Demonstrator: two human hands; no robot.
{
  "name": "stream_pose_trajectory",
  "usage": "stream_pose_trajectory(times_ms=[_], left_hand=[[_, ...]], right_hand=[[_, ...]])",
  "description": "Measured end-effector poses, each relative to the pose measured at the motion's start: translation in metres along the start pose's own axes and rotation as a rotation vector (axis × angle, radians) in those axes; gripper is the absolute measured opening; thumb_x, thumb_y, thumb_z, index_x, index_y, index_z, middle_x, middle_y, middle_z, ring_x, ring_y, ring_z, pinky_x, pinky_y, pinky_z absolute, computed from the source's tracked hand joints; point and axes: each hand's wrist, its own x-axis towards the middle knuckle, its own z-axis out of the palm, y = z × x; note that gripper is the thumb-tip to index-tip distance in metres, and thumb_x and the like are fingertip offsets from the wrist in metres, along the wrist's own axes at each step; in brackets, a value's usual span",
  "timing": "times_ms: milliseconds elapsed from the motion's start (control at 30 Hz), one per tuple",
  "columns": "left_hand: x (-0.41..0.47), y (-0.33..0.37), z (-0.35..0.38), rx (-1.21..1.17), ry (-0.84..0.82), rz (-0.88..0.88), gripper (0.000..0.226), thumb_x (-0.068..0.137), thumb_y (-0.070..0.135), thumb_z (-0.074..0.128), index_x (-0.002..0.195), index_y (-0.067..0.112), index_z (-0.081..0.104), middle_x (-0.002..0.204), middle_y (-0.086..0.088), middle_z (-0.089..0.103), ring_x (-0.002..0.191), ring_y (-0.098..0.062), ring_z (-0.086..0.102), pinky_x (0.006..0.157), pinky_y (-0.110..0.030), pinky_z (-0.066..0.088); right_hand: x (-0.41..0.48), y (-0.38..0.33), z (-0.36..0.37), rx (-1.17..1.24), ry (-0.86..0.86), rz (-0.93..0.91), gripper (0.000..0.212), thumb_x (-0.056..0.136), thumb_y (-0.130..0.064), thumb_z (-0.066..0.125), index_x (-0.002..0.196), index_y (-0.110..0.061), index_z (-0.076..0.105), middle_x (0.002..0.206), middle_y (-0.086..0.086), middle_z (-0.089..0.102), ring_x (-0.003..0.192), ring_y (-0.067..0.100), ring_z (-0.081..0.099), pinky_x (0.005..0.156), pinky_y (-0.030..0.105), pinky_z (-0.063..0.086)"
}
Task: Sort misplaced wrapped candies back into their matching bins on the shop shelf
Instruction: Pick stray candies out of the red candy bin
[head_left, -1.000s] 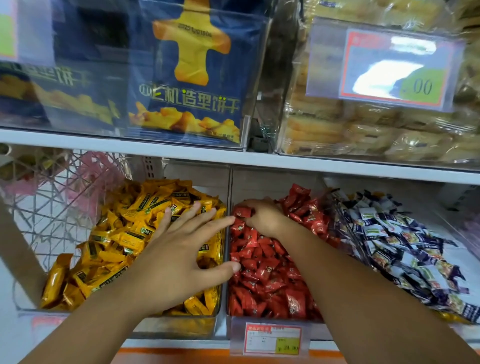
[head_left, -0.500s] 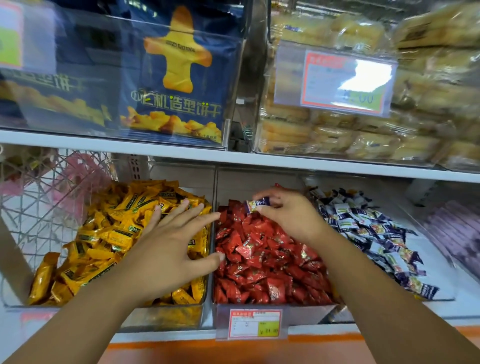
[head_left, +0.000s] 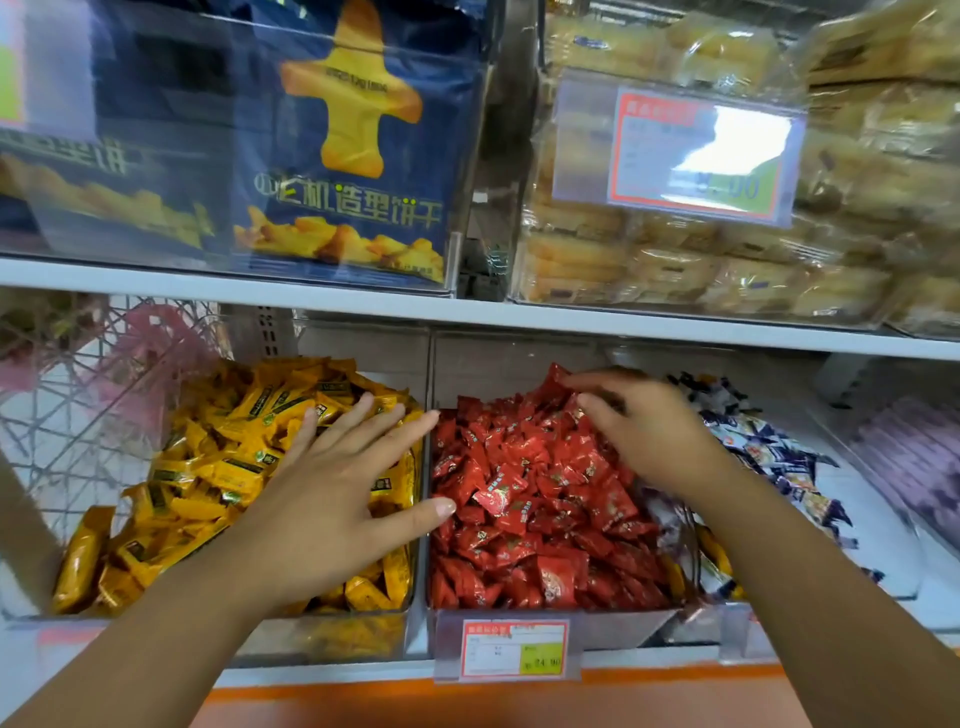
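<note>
Three clear bins stand side by side on the lower shelf. The left one holds yellow wrapped candies (head_left: 218, 467), the middle one red wrapped candies (head_left: 530, 514), the right one blue-and-white wrapped candies (head_left: 779, 457). My left hand (head_left: 337, 488) lies flat and open on the yellow pile, its thumb reaching over the divider to the red bin. My right hand (head_left: 649, 431) hovers over the back right of the red pile, beside the blue-and-white bin, with its fingers curled. Something dark shows between thumb and fingers, but it is blurred.
A price tag (head_left: 511, 649) hangs on the red bin's front. A white wire basket (head_left: 78, 395) stands to the left. The upper shelf (head_left: 467, 312) hangs low over the bins and carries blue biscuit bags (head_left: 337, 156) and wrapped cakes (head_left: 675, 260). Purple packs (head_left: 914, 467) lie far right.
My right hand lifted a blue-and-white candy from the red pile and moved right toward the blue-and-white bin; the candy no longer shows clearly. The left hand stayed on the yellow candies.
</note>
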Motion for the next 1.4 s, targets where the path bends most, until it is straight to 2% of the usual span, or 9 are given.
stream_pose_trajectory(times_ms=[67, 167, 367, 500, 633, 800, 1067, 1267, 1400], left_hand=[[0.0, -0.003, 0.0, 0.003, -0.005, -0.005, 0.077, 0.062, 0.096, 0.008, 0.134, 0.07, 0.001, 0.155, 0.029, -0.009, 0.137, 0.007, -0.028, 0.116, -0.042, -0.019], [-0.002, -0.006, 0.0, 0.009, -0.019, -0.02, 0.078, 0.061, 0.096, 0.008, 0.134, 0.07, -0.001, 0.154, 0.031, -0.01, 0.136, 0.008, -0.031, 0.116, -0.042, -0.02], [-0.001, -0.004, -0.002, 0.015, -0.048, -0.031, 0.076, 0.062, 0.095, 0.008, 0.132, 0.072, -0.013, 0.148, 0.039, -0.016, 0.131, 0.012, -0.035, 0.113, -0.04, -0.026], [0.001, -0.005, -0.001, 0.003, -0.04, -0.034, 0.075, 0.063, 0.095, 0.009, 0.131, 0.072, -0.014, 0.147, 0.041, -0.014, 0.132, 0.013, -0.033, 0.113, -0.04, -0.026], [0.001, -0.005, 0.0, 0.025, -0.05, -0.054, 0.076, 0.063, 0.094, 0.007, 0.131, 0.071, -0.017, 0.146, 0.042, -0.015, 0.131, 0.013, -0.034, 0.113, -0.041, -0.025], [0.003, -0.005, 0.002, 0.023, -0.033, -0.052, 0.076, 0.063, 0.094, 0.008, 0.132, 0.071, -0.012, 0.147, 0.042, -0.011, 0.133, 0.013, -0.031, 0.114, -0.041, -0.025], [0.003, -0.005, 0.001, -0.004, -0.03, -0.053, 0.078, 0.062, 0.094, 0.012, 0.134, 0.07, -0.007, 0.149, 0.04, -0.01, 0.132, 0.014, -0.03, 0.114, -0.041, -0.025], [0.004, -0.004, 0.0, -0.013, -0.013, -0.04, 0.08, 0.062, 0.095, 0.012, 0.136, 0.069, -0.002, 0.154, 0.033, -0.009, 0.136, 0.01, -0.028, 0.115, -0.041, -0.022], [0.001, -0.005, 0.0, 0.011, -0.007, -0.031, 0.079, 0.062, 0.096, 0.01, 0.136, 0.069, 0.0, 0.155, 0.03, -0.008, 0.137, 0.007, -0.028, 0.115, -0.042, -0.022]], right_hand=[[0.03, -0.021, 0.031, -0.087, -0.264, -0.113, 0.034, 0.102, -0.027, 0.045, 0.134, -0.027, 0.055, 0.134, -0.002, 0.058, 0.116, 0.007, 0.056, 0.094, 0.018, 0.039], [0.075, -0.036, 0.073, -0.113, -0.389, -0.136, 0.037, 0.103, -0.025, 0.04, 0.139, -0.022, 0.05, 0.147, 0.0, 0.045, 0.134, 0.017, 0.042, 0.107, 0.021, 0.028], [0.109, -0.019, 0.118, -0.11, -0.444, -0.113, 0.044, 0.095, -0.027, 0.057, 0.138, -0.022, 0.05, 0.138, 0.004, 0.054, 0.125, 0.021, 0.05, 0.1, 0.023, 0.037], [0.116, -0.016, 0.136, -0.213, -0.454, -0.149, 0.033, 0.09, -0.029, 0.051, 0.121, -0.027, 0.061, 0.122, 0.007, 0.06, 0.112, 0.029, 0.057, 0.095, 0.041, 0.048], [0.116, -0.014, 0.148, -0.302, -0.441, -0.132, 0.025, 0.091, -0.029, 0.051, 0.112, -0.028, 0.066, 0.119, 0.007, 0.06, 0.102, 0.028, 0.059, 0.087, 0.039, 0.052], [0.107, -0.014, 0.133, -0.019, -0.499, -0.095, 0.028, 0.089, -0.018, 0.061, 0.117, -0.019, 0.066, 0.122, 0.004, 0.061, 0.106, 0.023, 0.058, 0.085, 0.027, 0.046], [0.091, -0.02, 0.079, 0.356, -0.428, 0.096, 0.013, 0.088, -0.029, 0.069, 0.099, -0.024, 0.069, 0.098, -0.008, 0.068, 0.094, 0.01, 0.061, 0.073, 0.021, 0.043], [0.075, -0.021, 0.031, 0.012, -0.424, 0.052, 0.009, 0.088, -0.033, 0.067, 0.096, -0.028, 0.065, 0.094, -0.013, 0.062, 0.091, 0.009, 0.058, 0.067, 0.019, 0.038], [0.05, -0.037, 0.032, -0.24, -0.558, -0.045, 0.043, 0.084, -0.05, 0.067, 0.122, -0.034, 0.058, 0.128, -0.006, 0.055, 0.113, 0.014, 0.052, 0.094, 0.027, 0.042]])
